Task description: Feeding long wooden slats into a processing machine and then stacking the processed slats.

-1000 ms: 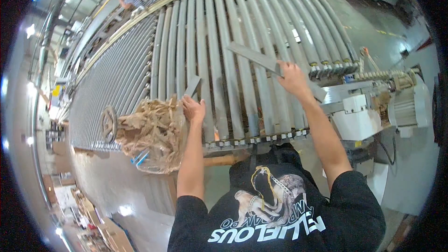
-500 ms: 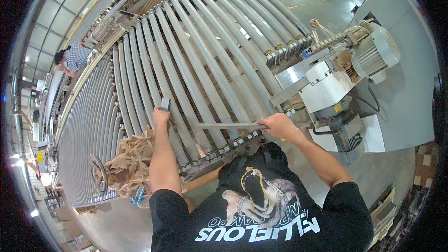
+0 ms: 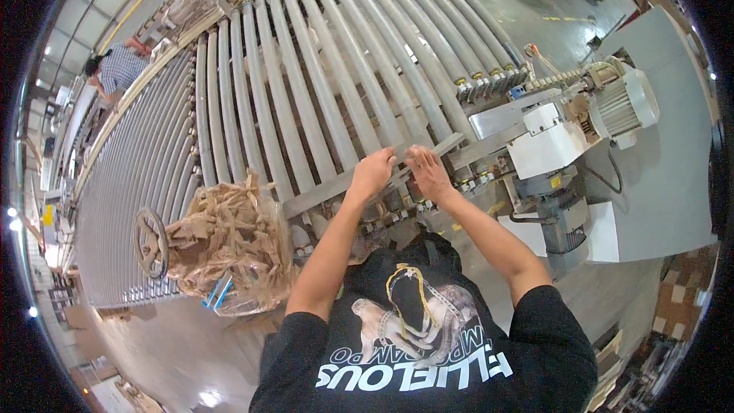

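My left hand [image 3: 373, 173] is closed on a long flat grey strip [image 3: 317, 196], which slants down to the left over the near ends of the metal rollers [image 3: 306, 122]. Close beside it on the right, my right hand [image 3: 430, 176] has its fingers bent over another grey length [image 3: 449, 143], which reaches up to the right. Whether these are two separate strips or one cannot be made out, since the hands cover the middle. The fingertips of both hands almost meet, and part of the right hand's grip is hidden.
To the left of my left arm stands a bundle of crumpled brown wrapping [image 3: 237, 237] beside a handwheel [image 3: 151, 243]. A grey motor [image 3: 623, 103] and a white housing [image 3: 541, 141] stand at the right. Far left, a person [image 3: 122, 69] in a checked shirt bends over the line.
My hands have come together from wide apart, the left moving right and the right moving up and left. The strips they held now lie slanted along the rollers' near ends.
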The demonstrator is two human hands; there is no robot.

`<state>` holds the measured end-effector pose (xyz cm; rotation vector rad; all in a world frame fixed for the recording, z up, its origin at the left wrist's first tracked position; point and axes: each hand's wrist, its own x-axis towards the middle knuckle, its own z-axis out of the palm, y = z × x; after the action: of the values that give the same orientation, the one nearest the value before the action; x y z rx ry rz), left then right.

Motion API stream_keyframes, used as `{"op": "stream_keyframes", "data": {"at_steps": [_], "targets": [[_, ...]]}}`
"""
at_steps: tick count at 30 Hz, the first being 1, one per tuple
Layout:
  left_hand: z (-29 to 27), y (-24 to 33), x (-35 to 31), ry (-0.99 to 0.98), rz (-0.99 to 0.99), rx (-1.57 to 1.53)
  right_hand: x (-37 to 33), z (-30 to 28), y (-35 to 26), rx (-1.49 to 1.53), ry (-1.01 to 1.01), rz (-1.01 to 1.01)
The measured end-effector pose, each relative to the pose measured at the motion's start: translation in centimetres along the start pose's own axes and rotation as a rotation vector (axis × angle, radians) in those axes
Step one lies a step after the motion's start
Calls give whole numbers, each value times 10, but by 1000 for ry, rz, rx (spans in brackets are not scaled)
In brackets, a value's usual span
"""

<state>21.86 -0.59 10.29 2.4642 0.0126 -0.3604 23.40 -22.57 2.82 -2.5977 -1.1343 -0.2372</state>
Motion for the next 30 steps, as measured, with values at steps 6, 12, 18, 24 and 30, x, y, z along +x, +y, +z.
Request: {"op": "stream_keyframes", "data": {"at_steps": [6,12,18,24,30], "targets": [[27,-68,-50,360,-3,118,29,-8,7,107,-79,-66],[9,-86,-52,320,-140,254,28,-4,6,136,-61,-173],[21,-63,-33,238,51,147,30,-7,2,70,7,-158],[42,-20,-65,339,106,90,43,-14,16,38,-193,-124],[54,-70,-103,503,-65,210,60,-36,1,75,-237,-126]]}}
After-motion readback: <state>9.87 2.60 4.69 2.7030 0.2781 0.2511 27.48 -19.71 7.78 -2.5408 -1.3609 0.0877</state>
